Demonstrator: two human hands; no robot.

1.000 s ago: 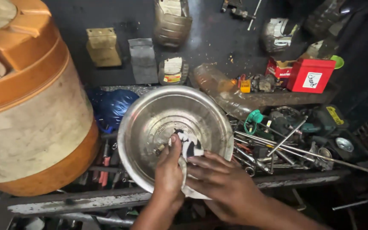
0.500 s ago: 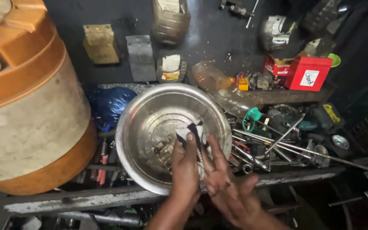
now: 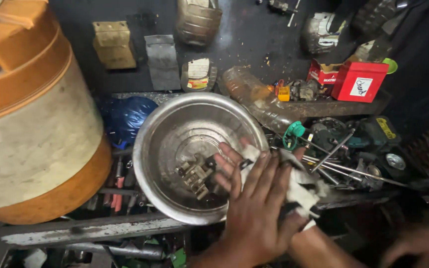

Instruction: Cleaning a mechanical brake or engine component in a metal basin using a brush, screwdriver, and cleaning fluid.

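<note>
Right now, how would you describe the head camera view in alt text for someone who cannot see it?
Two hands rub a dirty white rag over a steel bowl holding small metal parts; the left hand lies on top, the right hand palm-up beneath. Around it: an orange-and-white drum, a red box and scattered tools on a cluttered workbench.

hands [image 3: 259, 198] rubbing rag [image 3: 301, 186], steel bowl [image 3: 175, 134]

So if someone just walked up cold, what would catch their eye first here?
The shiny metal bowl at centre, small metal parts in its bottom. Over its right rim, the left hand presses a white rag into the right hand. A big orange-and-white drum fills the left; a red box sits upper right.
</note>
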